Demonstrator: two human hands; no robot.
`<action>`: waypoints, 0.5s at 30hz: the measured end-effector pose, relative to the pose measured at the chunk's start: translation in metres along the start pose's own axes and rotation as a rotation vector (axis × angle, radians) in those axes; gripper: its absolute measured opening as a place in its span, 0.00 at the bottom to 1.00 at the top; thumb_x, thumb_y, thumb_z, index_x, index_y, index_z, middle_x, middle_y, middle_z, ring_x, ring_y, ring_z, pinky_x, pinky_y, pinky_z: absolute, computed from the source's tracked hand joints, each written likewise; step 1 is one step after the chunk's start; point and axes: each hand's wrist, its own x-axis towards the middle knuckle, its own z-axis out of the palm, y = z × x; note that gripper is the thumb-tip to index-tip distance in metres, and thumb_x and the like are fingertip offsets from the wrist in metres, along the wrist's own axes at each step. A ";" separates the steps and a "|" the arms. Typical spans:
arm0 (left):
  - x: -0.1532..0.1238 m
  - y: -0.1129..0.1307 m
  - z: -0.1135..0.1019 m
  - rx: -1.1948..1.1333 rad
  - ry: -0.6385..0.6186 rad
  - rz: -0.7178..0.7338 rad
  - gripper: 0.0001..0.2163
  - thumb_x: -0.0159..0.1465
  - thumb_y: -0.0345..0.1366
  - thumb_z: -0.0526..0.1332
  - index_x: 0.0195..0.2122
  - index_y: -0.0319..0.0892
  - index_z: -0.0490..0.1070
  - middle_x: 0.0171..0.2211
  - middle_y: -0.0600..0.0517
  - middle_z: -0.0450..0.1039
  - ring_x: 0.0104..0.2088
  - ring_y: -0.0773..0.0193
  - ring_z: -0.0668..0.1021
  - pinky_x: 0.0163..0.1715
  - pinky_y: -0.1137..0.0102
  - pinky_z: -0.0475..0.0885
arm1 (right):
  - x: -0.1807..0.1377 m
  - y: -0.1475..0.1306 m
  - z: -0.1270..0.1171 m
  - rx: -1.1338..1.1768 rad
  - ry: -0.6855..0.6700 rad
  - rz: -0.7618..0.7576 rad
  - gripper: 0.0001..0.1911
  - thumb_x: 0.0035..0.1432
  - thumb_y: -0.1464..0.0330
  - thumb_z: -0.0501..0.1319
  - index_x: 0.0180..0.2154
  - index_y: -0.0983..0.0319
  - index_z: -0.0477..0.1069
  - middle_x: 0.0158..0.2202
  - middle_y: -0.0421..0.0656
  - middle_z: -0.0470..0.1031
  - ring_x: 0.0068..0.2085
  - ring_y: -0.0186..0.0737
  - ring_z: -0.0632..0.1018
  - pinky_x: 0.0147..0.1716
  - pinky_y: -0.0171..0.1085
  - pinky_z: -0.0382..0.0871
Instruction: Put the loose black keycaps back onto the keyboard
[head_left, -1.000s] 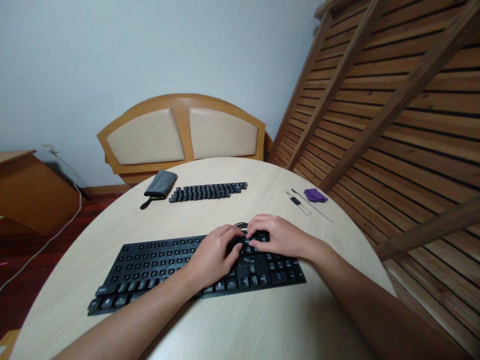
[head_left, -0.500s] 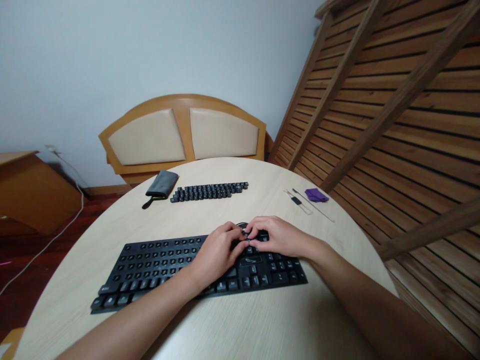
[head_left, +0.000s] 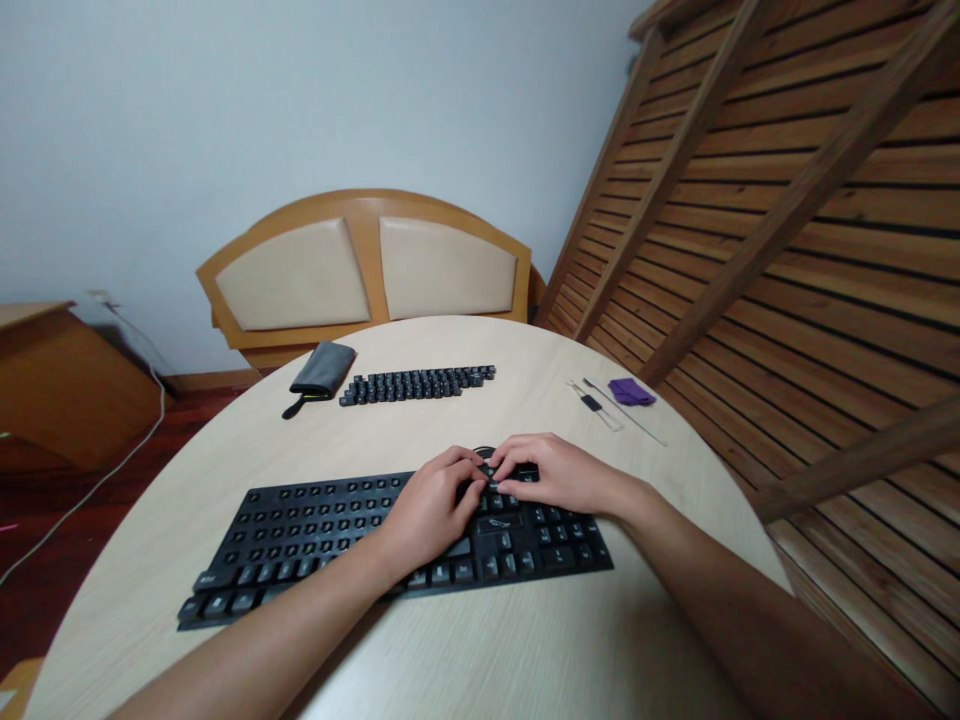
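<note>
A black keyboard [head_left: 262, 545] lies in front of me, with keycaps off many positions on its left and middle, showing bare switches. My left hand [head_left: 439, 505] rests over its upper middle, thumb and fingers bent in toward a small dark keycap [head_left: 490, 471]. From the other side my right hand [head_left: 551, 475] curls its thumb and forefinger around the same spot. The fingertips of both hands nearly meet there, partly hiding the keycap; whether it sits on its switch I cannot tell. Keycaps remain on the number pad and along the front rows.
Loose keycaps [head_left: 416, 385] stand in rows farther back on the round table [head_left: 525, 640]. Left of them lies a grey pouch [head_left: 324, 369]. At the right are a wire keycap puller [head_left: 592, 403], a thin rod [head_left: 630, 415] and a purple cloth [head_left: 631, 392]. Slatted wood [head_left: 810, 250] rises beyond.
My left thumb has drawn back slightly to the left from the right fingertips. My right hand has stayed almost in place.
</note>
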 end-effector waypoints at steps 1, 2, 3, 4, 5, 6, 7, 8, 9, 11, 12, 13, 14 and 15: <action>0.000 0.000 0.000 0.001 0.001 0.001 0.08 0.69 0.30 0.55 0.37 0.42 0.73 0.46 0.47 0.73 0.46 0.57 0.78 0.49 0.62 0.73 | 0.000 0.000 -0.001 0.017 0.000 0.000 0.05 0.62 0.68 0.64 0.37 0.59 0.79 0.44 0.44 0.81 0.45 0.40 0.80 0.49 0.39 0.71; 0.000 -0.001 0.000 0.004 0.003 0.002 0.08 0.69 0.30 0.55 0.37 0.42 0.73 0.46 0.47 0.73 0.46 0.57 0.78 0.49 0.62 0.73 | 0.000 0.001 -0.002 0.029 0.011 0.006 0.06 0.63 0.67 0.63 0.37 0.59 0.80 0.43 0.43 0.81 0.45 0.40 0.80 0.49 0.39 0.71; 0.000 -0.001 0.000 0.011 0.005 0.005 0.07 0.69 0.30 0.55 0.37 0.42 0.73 0.46 0.47 0.73 0.46 0.57 0.78 0.49 0.62 0.73 | 0.000 0.003 -0.003 0.029 0.041 0.020 0.07 0.64 0.67 0.62 0.37 0.59 0.80 0.42 0.43 0.82 0.44 0.39 0.81 0.48 0.38 0.71; 0.000 -0.002 0.001 0.021 0.009 0.008 0.07 0.69 0.30 0.55 0.38 0.42 0.72 0.46 0.47 0.73 0.46 0.57 0.78 0.49 0.61 0.73 | 0.000 0.006 -0.004 0.016 0.083 0.043 0.08 0.65 0.67 0.61 0.37 0.59 0.80 0.41 0.43 0.82 0.43 0.39 0.81 0.47 0.38 0.72; -0.001 -0.002 0.001 0.032 0.012 0.011 0.07 0.69 0.29 0.55 0.38 0.42 0.72 0.46 0.47 0.73 0.46 0.57 0.77 0.49 0.61 0.73 | 0.000 0.009 -0.004 -0.008 0.133 0.076 0.08 0.65 0.67 0.61 0.38 0.60 0.79 0.40 0.43 0.82 0.43 0.40 0.81 0.46 0.38 0.72; -0.001 -0.002 0.001 0.042 0.014 0.014 0.07 0.69 0.29 0.55 0.38 0.42 0.72 0.46 0.48 0.73 0.46 0.57 0.77 0.49 0.61 0.73 | 0.001 0.013 -0.005 -0.039 0.184 0.115 0.09 0.65 0.67 0.60 0.38 0.60 0.79 0.39 0.43 0.82 0.42 0.40 0.81 0.45 0.38 0.72; -0.001 -0.002 0.002 0.050 0.014 0.017 0.07 0.68 0.29 0.54 0.39 0.42 0.71 0.45 0.47 0.73 0.46 0.56 0.77 0.49 0.60 0.73 | 0.001 0.017 -0.005 -0.077 0.223 0.160 0.09 0.65 0.66 0.60 0.39 0.60 0.79 0.39 0.43 0.82 0.42 0.40 0.81 0.45 0.38 0.72; -0.001 -0.002 0.002 0.055 0.013 0.020 0.07 0.68 0.29 0.54 0.39 0.42 0.71 0.45 0.47 0.73 0.46 0.56 0.77 0.50 0.60 0.73 | 0.002 0.022 -0.006 -0.115 0.250 0.210 0.09 0.65 0.66 0.60 0.39 0.61 0.79 0.40 0.44 0.82 0.42 0.40 0.81 0.44 0.37 0.73; -0.001 -0.002 0.002 0.058 0.012 0.023 0.07 0.68 0.29 0.54 0.39 0.42 0.71 0.45 0.47 0.73 0.46 0.56 0.77 0.50 0.59 0.73 | 0.004 0.028 -0.006 -0.154 0.262 0.257 0.09 0.65 0.67 0.60 0.41 0.61 0.78 0.41 0.44 0.82 0.42 0.40 0.81 0.44 0.37 0.73; -0.001 -0.002 0.002 0.058 0.010 0.027 0.07 0.68 0.28 0.54 0.39 0.42 0.71 0.45 0.47 0.73 0.46 0.56 0.77 0.50 0.59 0.73 | 0.010 0.040 -0.008 -0.234 0.269 0.330 0.10 0.64 0.67 0.61 0.45 0.62 0.77 0.44 0.46 0.82 0.44 0.40 0.81 0.47 0.37 0.73; -0.001 -0.002 0.002 0.056 0.012 0.029 0.07 0.68 0.28 0.54 0.39 0.42 0.71 0.45 0.47 0.73 0.46 0.56 0.77 0.50 0.59 0.73 | 0.014 0.046 -0.008 -0.255 0.270 0.350 0.11 0.63 0.68 0.61 0.47 0.62 0.76 0.46 0.47 0.82 0.46 0.41 0.81 0.48 0.38 0.73; -0.001 -0.002 0.003 0.052 0.014 0.030 0.07 0.68 0.28 0.54 0.39 0.42 0.71 0.45 0.47 0.73 0.46 0.57 0.77 0.50 0.59 0.73 | 0.019 0.052 -0.009 -0.278 0.271 0.369 0.13 0.63 0.68 0.61 0.49 0.63 0.74 0.47 0.48 0.81 0.47 0.41 0.81 0.49 0.38 0.73; -0.001 -0.002 0.003 0.050 0.020 0.033 0.07 0.68 0.28 0.54 0.38 0.42 0.71 0.44 0.47 0.73 0.46 0.57 0.76 0.50 0.59 0.73 | 0.024 0.057 -0.010 -0.307 0.271 0.392 0.15 0.63 0.68 0.61 0.51 0.63 0.73 0.48 0.49 0.81 0.48 0.42 0.80 0.50 0.39 0.72; -0.001 -0.002 0.003 0.048 0.026 0.037 0.07 0.68 0.28 0.54 0.38 0.42 0.71 0.44 0.47 0.73 0.46 0.57 0.76 0.50 0.59 0.73 | 0.031 0.061 -0.011 -0.340 0.267 0.416 0.17 0.62 0.68 0.61 0.52 0.63 0.72 0.48 0.50 0.80 0.49 0.44 0.80 0.51 0.41 0.71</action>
